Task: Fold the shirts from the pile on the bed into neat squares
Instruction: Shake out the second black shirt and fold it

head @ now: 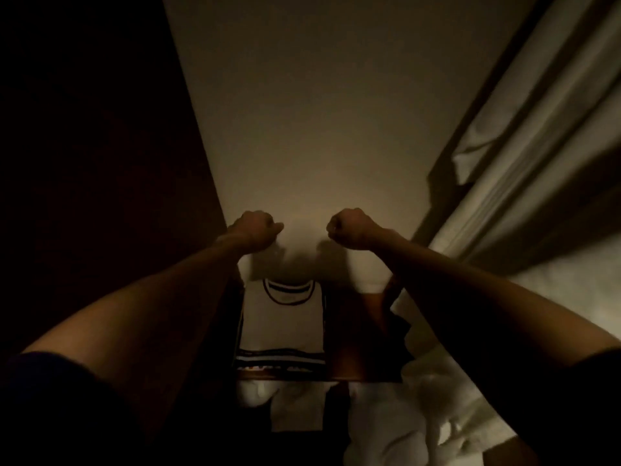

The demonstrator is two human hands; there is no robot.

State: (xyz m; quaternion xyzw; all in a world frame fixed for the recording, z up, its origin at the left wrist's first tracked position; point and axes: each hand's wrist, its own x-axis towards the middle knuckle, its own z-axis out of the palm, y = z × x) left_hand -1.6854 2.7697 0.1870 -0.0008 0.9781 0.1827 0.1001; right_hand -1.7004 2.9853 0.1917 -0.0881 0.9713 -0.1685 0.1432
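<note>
Step in hand, as judged: one shirt (pixel 302 260) is lifted clear and held up for shaking out or squaring before folding. Lighting is very dim; detail is limited.

Left hand (pixel 257 228) and right hand (pixel 351 228) are both raised in front of the wall (pixel 319 112), at about the same height, a gap between them. Both forearms extend up and forward from the lower corners. The fingers of each hand are curled into a fist, and each appears to grip the top edge of the pale shirt; the exact pinch cannot be told in this light.

The shirt hangs below the fists as a pale sheet. Beneath it, a white top with dark trim at the neck (pixel 285 321) lies flat, stripes along its lower edge. More pale cloth, likely the pile (pixel 403 415), lies at lower right. A curtain (pixel 537 146) hangs at right.

Next move, as judged: lower the shirt flat onto a bare surface, front down, edges straight, then fold the sides inward. Risk: poor light may hide creases and uneven edges.
</note>
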